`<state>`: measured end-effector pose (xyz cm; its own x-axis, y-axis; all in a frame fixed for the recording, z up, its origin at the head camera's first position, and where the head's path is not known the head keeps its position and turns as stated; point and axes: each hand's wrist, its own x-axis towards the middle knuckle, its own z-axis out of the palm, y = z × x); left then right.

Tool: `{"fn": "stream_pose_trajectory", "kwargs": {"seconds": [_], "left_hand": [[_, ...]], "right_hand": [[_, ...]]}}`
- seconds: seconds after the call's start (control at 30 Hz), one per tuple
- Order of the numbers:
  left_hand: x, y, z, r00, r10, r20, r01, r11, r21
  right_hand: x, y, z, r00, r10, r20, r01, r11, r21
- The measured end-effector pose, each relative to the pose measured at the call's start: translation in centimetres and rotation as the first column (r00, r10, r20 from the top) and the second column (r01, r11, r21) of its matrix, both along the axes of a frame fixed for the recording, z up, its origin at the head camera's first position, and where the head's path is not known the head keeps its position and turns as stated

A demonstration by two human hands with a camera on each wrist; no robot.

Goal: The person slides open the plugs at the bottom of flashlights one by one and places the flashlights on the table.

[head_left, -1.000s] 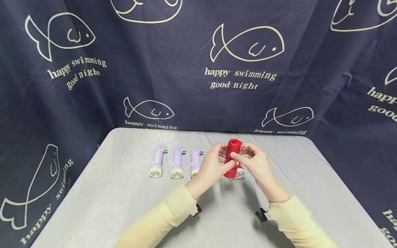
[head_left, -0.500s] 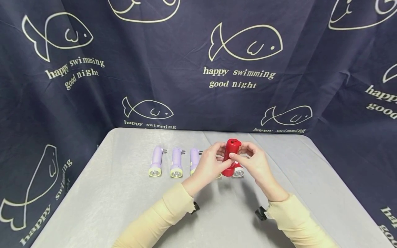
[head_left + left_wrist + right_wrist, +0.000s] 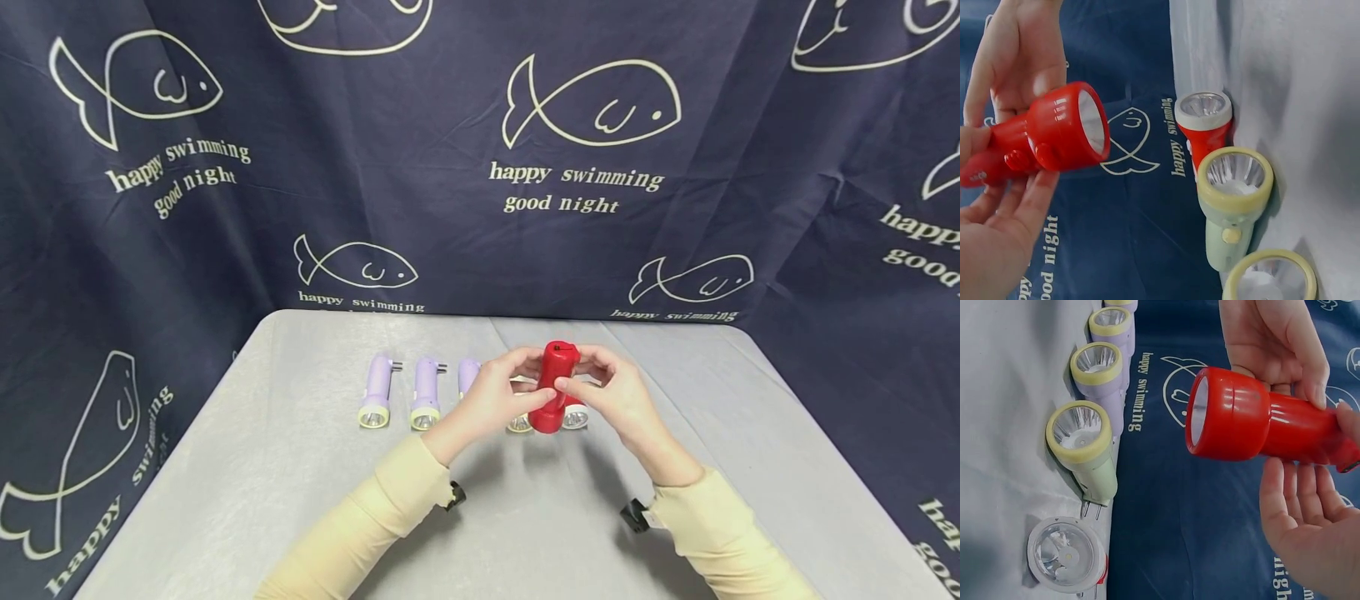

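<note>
Held above the table is a red flashlight [image 3: 557,375], its lens end tipped down and toward the wearer in the head view. My left hand [image 3: 495,396] grips it from the left side, with the thumb on the near face and fingers behind. From the other side my right hand [image 3: 618,400] pinches the barrel the same way. Two red buttons show on the flashlight's side in the left wrist view, near the wide head [image 3: 1069,128]. Its lens [image 3: 1199,412] appears unlit in the right wrist view.
A row of flashlights lies on the grey-covered table [image 3: 262,467]: purple ones with yellow rims [image 3: 377,387], a pale green one [image 3: 1229,244], and a red one with a white rim [image 3: 1204,112]. Prongs stick out of several. A dark fish-print curtain [image 3: 450,167] hangs behind.
The red flashlight has shifted slightly left and lower, both hands still on it. My left hand has moved left, and more of the green flashlight's lens shows.
</note>
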<state>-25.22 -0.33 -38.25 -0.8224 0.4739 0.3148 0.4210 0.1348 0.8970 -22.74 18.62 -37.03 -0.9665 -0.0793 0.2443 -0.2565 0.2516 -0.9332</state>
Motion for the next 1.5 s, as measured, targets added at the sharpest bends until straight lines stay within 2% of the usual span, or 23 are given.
{"fn": "stream_pose_trajectory", "kwargs": {"seconds": [0.13,0.33,0.43,0.57,0.67,0.83,1.03,1.3,1.5], "left_hand": [[-0.2,-0.4,-0.3,0.998,-0.059,-0.009,0.059,0.998,0.0],[-0.5,-0.9,-0.6,0.992,-0.126,0.012,0.126,0.992,0.011],[-0.3,-1.1,-0.4,0.988,-0.152,0.035,0.152,0.988,0.008],[0.3,-1.4,0.5,0.982,-0.183,0.055,0.183,0.983,0.006],[0.4,-1.4,0.6,0.978,-0.198,0.064,0.197,0.98,0.01],[-0.2,-1.3,-0.6,0.977,-0.199,0.074,0.198,0.98,0.022],[-0.5,-1.2,-1.2,0.981,-0.186,0.052,0.185,0.982,0.025],[-0.5,-1.3,-1.0,0.979,-0.197,0.052,0.196,0.98,0.031],[-0.2,-1.7,-0.4,0.98,-0.181,0.079,0.182,0.983,0.001]], "right_hand": [[0.2,0.0,0.0,0.998,0.057,-0.005,-0.058,0.997,-0.044],[0.2,-0.1,0.0,0.993,0.107,-0.052,-0.112,0.989,-0.1],[0.2,-0.2,0.0,0.991,0.121,-0.05,-0.125,0.987,-0.1],[0.3,-0.3,0.1,0.991,0.132,-0.031,-0.134,0.987,-0.085],[0.4,-0.3,0.1,0.991,0.132,-0.018,-0.133,0.989,-0.067],[0.5,-0.3,0.1,0.992,0.128,-0.009,-0.128,0.99,-0.053],[0.4,-0.4,0.0,0.993,0.116,-0.005,-0.117,0.993,-0.035],[0.3,-0.3,-0.2,0.993,0.115,-0.011,-0.116,0.993,-0.036],[0.3,-0.2,-0.4,0.988,0.144,-0.064,-0.148,0.987,-0.066]]}}
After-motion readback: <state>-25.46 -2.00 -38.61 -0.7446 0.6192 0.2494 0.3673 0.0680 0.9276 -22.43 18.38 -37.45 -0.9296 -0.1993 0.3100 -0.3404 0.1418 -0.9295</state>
